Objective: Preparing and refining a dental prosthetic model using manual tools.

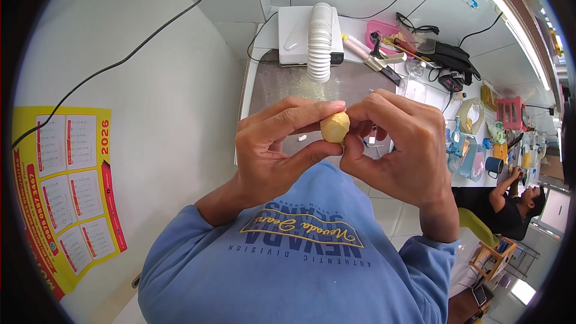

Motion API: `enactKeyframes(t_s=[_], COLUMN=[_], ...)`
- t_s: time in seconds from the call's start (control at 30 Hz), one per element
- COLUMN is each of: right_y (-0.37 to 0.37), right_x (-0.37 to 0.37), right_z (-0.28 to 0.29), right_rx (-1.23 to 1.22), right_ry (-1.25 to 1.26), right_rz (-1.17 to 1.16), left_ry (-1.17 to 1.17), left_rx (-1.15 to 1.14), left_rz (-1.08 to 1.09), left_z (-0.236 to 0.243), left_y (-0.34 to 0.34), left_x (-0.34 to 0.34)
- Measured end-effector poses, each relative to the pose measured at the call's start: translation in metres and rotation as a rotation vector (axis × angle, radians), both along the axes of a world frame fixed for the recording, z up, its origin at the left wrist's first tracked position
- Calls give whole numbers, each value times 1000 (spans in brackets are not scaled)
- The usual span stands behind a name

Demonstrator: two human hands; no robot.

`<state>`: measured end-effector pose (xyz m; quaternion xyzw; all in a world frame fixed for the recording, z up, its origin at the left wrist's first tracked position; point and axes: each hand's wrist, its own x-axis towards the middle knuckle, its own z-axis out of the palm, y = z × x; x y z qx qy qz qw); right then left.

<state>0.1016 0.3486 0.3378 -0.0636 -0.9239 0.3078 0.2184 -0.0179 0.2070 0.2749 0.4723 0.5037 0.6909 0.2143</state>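
A small pale-yellow rounded lump [334, 128] with a faceted surface is held up in front of my chest, over the near edge of the bench. My left hand [267, 144] pinches it between the thumb below and the fingers above. At its right side my right hand [402, 144] is closed, thumb and fingertips pressed together against or right beside the lump. Whatever those right fingertips hold, if anything, is too small or hidden to make out. Beneath the hands, a small white scrap [302, 138] lies on the grey bench surface [273, 87].
A white ribbed hose [320, 42] arches from a white box [294, 36] at the bench's back. Rightward lie a pink tray [384, 29] of tools, a black bag [450, 57] and cables. Farther right, a person [504, 210] sits near a blue mug [494, 166]. A calendar [69, 192] hangs left.
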Motion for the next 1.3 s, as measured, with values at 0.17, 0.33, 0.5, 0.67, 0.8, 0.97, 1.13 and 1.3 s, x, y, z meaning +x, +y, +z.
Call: enactKeyframes(t_s=[0.17,0.33,0.5,0.67,0.8,0.97,1.13,1.3], right_y=[-1,-1,-4,1,2,1,-1,-5], right_x=[1,2,4,7,9,7,5,4], right_z=[-1,-1,-1,1,3,0,-3,-7], right_rx=[-25,-16,-57,-183,-160,-146,-119,-113], right_ry=[-3,9,-17,-40,-47,-51,-30,28], right_rz=[6,7,-42,-30,-14,-9,-4,-8], left_ry=[-18,-1,-46,-58,41,89,122,156], left_rx=[-3,-2,-32,-44,-31,-44,7,13], left_rz=[14,21,19,-6,-8,18,96,127], left_z=[2,2,2,1,0,0,-2,-1], left_y=[0,1,2,1,0,-1,0,-2], left_x=[3,5,6,1,0,0,3,4])
